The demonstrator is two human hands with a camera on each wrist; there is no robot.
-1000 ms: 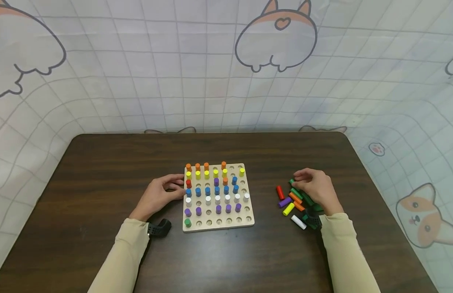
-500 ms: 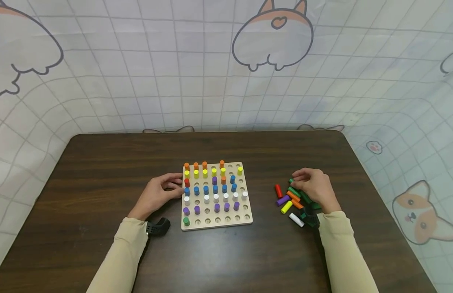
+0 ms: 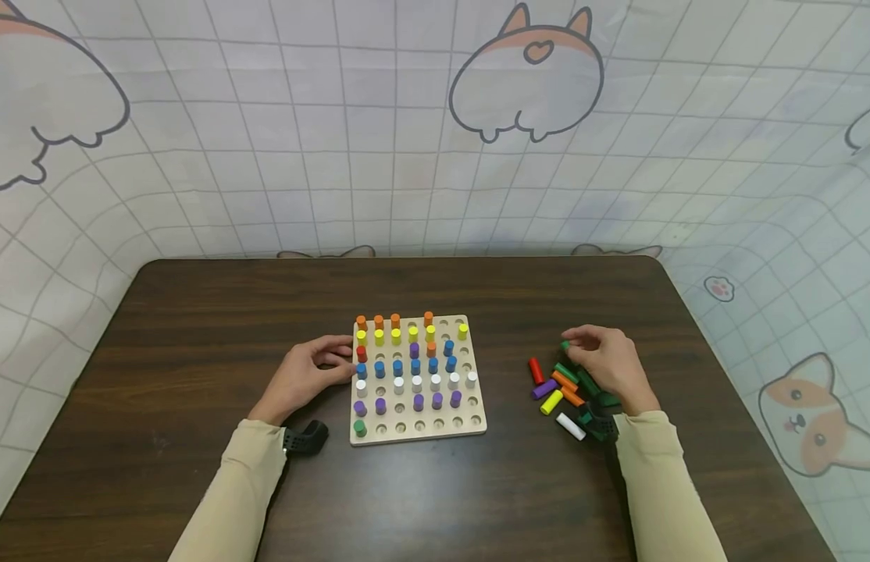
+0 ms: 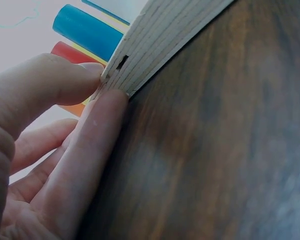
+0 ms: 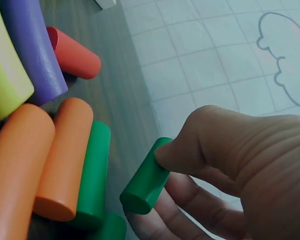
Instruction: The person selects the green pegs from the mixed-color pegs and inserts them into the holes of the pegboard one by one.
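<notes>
The wooden pegboard lies on the table, with pegs of several colours upright in its holes. My left hand is at its left edge. In the left wrist view, the thumb and a finger of that hand grip the board's layered side, beside a blue peg. Over the loose pegs on the right is my right hand. Between thumb and fingers it pinches a green peg, held tilted and raised beside the pile in the right wrist view.
Loose pegs lie below and left of the right hand: a red peg, a purple peg, a yellow peg, a white peg, orange and green ones. A patterned cloth stands behind the dark table.
Pinched in the right hand, the green peg has come up slightly and apart from the other green pegs. The left hand stays at the board's edge; the head view shifts slightly.
</notes>
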